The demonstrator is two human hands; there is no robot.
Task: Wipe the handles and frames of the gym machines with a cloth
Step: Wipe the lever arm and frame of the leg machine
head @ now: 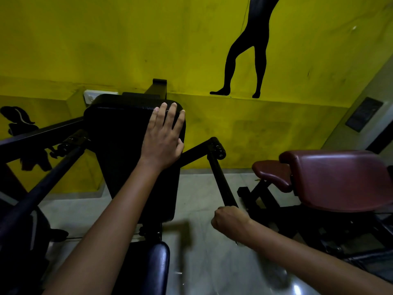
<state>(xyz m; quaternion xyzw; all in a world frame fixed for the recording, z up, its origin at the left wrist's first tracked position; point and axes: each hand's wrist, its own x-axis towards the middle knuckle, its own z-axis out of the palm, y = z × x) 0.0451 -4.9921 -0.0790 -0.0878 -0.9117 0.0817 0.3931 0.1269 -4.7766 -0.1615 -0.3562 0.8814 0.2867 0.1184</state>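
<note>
Handle bar [221, 179] sticks out just right of the black back pad [119, 133]. Right hand [230, 220] wraps tight around its low end. Left hand [163, 137] lies flat on the pad, fingers spread.

A gym: padded machines [131, 145], maroon bench [340, 177], athlete silhouette mural [244, 60].

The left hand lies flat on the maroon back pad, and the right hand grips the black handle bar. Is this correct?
Not quite. The head view shows the left hand flat on the black back pad, not the maroon one, which stands untouched to the right. The right hand does grip the black handle bar.
</note>
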